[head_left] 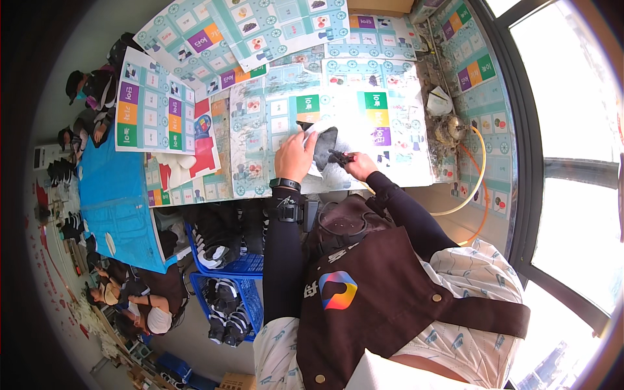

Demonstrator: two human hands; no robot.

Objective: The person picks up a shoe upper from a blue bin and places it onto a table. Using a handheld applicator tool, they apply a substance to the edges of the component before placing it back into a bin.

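On the paper-covered bench my left hand (294, 156) grips a grey and white piece (325, 144) that looks like a shoe, thumb along its near-left side. Glare on the white part blurs its outline. My right hand (359, 166) is closed around a small black hand tool (339, 158), whose end points left at the grey surface and looks very close to it. Whether they touch, I cannot tell. A pale yellow hose runs near my right forearm, and its link to the tool is hidden.
Printed sheets (156, 107) stand up along the back and left of the bench. A yellow hose (482, 166) and an orange one hang at right, beside a window. Blue baskets (250, 305) of black-and-white shoes sit below. Other people (140, 302) work at left near a blue-covered table (114, 195).
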